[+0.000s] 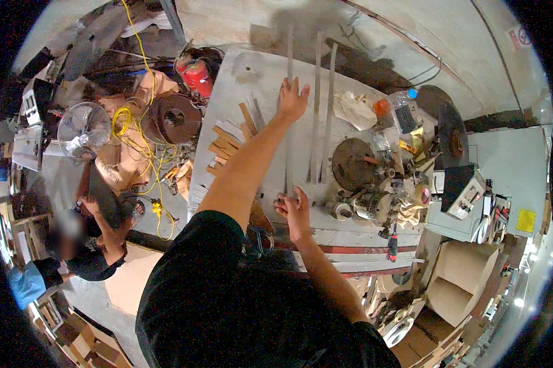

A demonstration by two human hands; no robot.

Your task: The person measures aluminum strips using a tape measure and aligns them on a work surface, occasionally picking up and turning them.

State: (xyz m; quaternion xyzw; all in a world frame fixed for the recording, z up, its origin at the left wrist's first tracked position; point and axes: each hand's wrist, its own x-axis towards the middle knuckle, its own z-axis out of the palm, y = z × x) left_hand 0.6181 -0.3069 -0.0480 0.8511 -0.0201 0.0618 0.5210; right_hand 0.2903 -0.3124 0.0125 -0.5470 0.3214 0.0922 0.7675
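Note:
Three long, thin grey strips lie across the grey worktable [227, 80], running away from me. My left hand [293, 101] reaches far out over the leftmost strip [289, 144], its fingers spread and stretched forward. Close to that strip's near end is my right hand [296, 211], fingers bent but apart; nothing shows in them. Whether either hand presses on the strip is hard to make out. The middle strip [316, 110] and the right strip [330, 104] lie beside it, untouched. Left of my left forearm are several short brown wooden pieces [224, 144].
A round dark plate [353, 164], a metal spool-like part [371, 207], a blue-capped bottle [405, 101] and crumpled paper [355, 110] crowd the table's right. A red-handled screwdriver [392, 245] is near the front edge. Leftward are a fan [84, 129], yellow cable [124, 122] and another person [95, 257].

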